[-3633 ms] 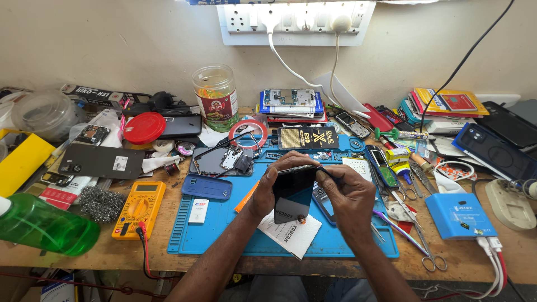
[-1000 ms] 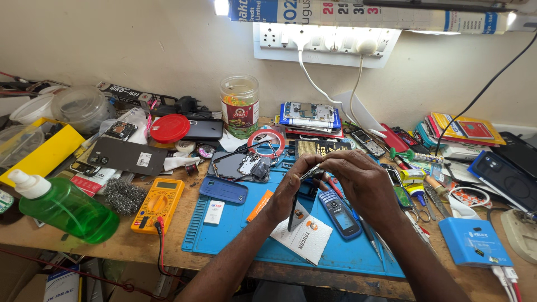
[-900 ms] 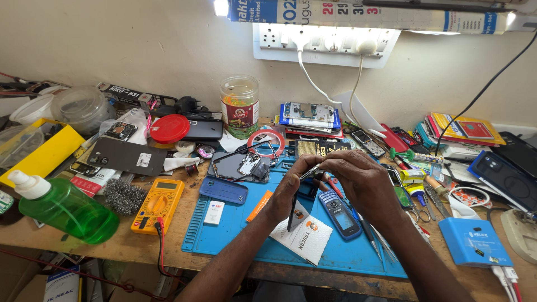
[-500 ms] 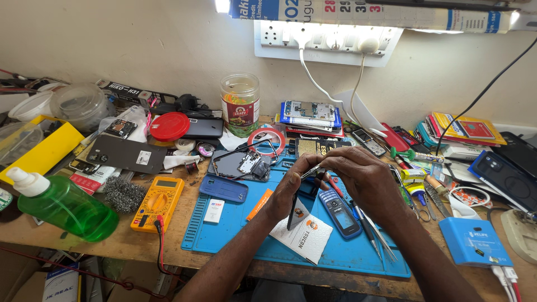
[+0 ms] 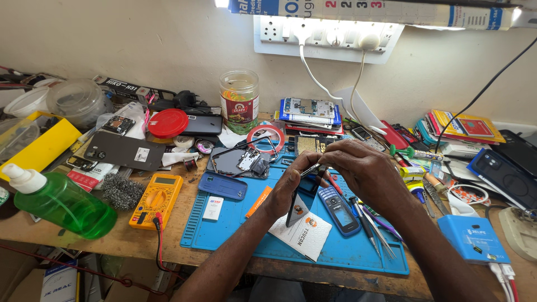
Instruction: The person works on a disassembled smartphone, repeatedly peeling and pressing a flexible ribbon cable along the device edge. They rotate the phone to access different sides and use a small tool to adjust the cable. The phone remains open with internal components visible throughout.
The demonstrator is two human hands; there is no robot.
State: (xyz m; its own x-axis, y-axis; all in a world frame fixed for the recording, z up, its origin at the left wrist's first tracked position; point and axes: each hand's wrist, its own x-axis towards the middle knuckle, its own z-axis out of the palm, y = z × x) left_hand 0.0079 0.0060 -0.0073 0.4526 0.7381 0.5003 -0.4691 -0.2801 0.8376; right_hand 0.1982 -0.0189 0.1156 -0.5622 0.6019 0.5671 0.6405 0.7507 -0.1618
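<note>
A thin dark phone (image 5: 295, 202) stands edge-on above the blue work mat (image 5: 224, 229). My left hand (image 5: 289, 183) grips its upper part from the left side. My right hand (image 5: 364, 170) pinches the top edge of the phone, fingertips meeting those of the left hand; what is between the fingertips is too small to tell. Under the phone lies a white printed card (image 5: 306, 237). A blue keypad phone (image 5: 339, 210) lies on the mat just right of it, below my right hand.
Tweezers and thin tools (image 5: 370, 225) lie right of the keypad phone. A yellow multimeter (image 5: 156, 199), steel wool (image 5: 120, 190) and a green spray bottle (image 5: 62, 204) sit left. A glass jar (image 5: 239, 100) and power strip (image 5: 325, 34) are behind, a blue box (image 5: 473, 238) right.
The dark phone, earlier held with its flat side toward me, is now turned edge-on between both hands. In the last second the hands barely shift.
</note>
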